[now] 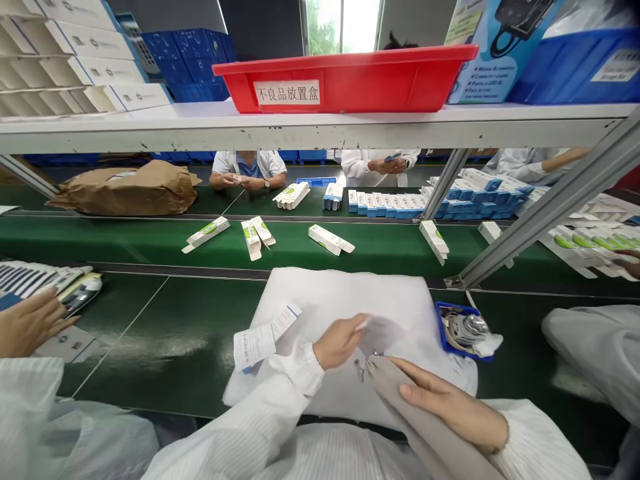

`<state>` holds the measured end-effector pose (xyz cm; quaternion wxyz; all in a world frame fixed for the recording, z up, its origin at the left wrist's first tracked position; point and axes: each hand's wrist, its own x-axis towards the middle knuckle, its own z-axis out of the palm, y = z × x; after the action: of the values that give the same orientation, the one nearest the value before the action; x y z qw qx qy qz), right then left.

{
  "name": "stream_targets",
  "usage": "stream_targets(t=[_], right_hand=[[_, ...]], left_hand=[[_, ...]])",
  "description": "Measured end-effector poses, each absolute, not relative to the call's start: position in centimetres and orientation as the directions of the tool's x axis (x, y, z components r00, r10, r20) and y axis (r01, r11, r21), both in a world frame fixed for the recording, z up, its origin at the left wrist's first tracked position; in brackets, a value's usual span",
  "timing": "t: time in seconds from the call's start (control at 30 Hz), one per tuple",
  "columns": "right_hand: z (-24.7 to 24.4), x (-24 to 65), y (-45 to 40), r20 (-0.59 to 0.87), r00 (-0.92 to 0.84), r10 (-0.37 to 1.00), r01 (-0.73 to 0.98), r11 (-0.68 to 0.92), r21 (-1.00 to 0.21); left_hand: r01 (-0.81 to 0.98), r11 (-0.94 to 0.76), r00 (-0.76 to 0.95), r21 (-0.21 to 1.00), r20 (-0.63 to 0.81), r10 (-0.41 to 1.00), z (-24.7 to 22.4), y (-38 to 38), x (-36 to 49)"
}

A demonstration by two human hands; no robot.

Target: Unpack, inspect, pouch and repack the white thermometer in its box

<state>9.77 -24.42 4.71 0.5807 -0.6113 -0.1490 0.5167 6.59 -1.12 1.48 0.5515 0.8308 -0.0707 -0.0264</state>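
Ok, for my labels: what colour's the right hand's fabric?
The fabric is greyish beige: head view.

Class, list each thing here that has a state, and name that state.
Bare left hand: pinching a blurred translucent sheet
Bare right hand: gripping grey cloth
White printed paper leaflet: partly unfolded
White-and-green cardboard boxes on green belt: several flaps open
Brown paper package: crumpled
Red plastic bin: upright, contents hidden
Small blue plastic tray: holding items

Open mat (345,290) ahead of the hands (340,341)
Leaflet (254,345) blocks their left, tray (442,328) their right, metal post (505,241) beyond it.
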Motion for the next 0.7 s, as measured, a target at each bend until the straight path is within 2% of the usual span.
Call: stream_targets(t=[0.03, 0.1, 0.2, 0.27, 0.37, 0.43, 0.53, 0.6, 0.7], right_hand=[[4.8, 9.6, -24.1, -0.462, 0.431, 0.776, -0.455, -0.255, -0.853], [5.1, 9.5, -23.7, -0.450, 0.480, 0.753, -0.488, -0.197, -0.850], [5.2, 9.5, -23.0, -0.407, 0.571, 0.713, -0.452, -0.141, -0.881], [4.9, 9.2, -22.4, -0.407, 0.612, 0.678, -0.429, -0.148, -0.891], [4.4, 8.2, -21.2, -0.419, 0.675, 0.608, -0.418, -0.153, -0.896], [4.2, 7.4, -20.6, -0.421, 0.707, 0.568, -0.439, -0.114, -0.891], [4.3, 6.9, -20.6, -0.460, 0.693, 0.555, -0.532, -0.037, -0.846], [4.6, 7.2, -21.0, -0.479, 0.652, 0.588, -0.573, -0.032, -0.819], [5.4, 8.2, -21.7, -0.458, 0.550, 0.699, -0.584, -0.070, -0.808]], left_hand=[[-0.092, -0.361, 0.976, 0.928, 0.013, -0.216, 1.5, -1.6, 6.0], [-0.054, -0.253, 0.970, 0.966, -0.010, -0.245, 1.3, -2.4, 4.9], [0.108, 0.024, 0.985, 0.994, -0.103, -0.137, 0.4, -3.1, 3.5], [0.230, 0.210, 0.973, 0.950, -0.220, -0.067, -0.1, -3.7, 2.7], [0.325, 0.400, 0.942, 0.857, -0.331, -0.058, -0.5, -4.5, 1.7], [0.320, 0.408, 0.942, 0.855, -0.331, -0.045, -0.5, -4.8, 1.5], [0.233, 0.243, 0.959, 0.942, -0.263, 0.102, -0.6, -4.0, 2.1], [0.156, 0.121, 0.963, 0.980, -0.178, 0.204, -1.0, -2.7, 3.2], [0.092, 0.003, 0.958, 0.996, -0.089, 0.274, -1.6, -0.3, 5.6]])
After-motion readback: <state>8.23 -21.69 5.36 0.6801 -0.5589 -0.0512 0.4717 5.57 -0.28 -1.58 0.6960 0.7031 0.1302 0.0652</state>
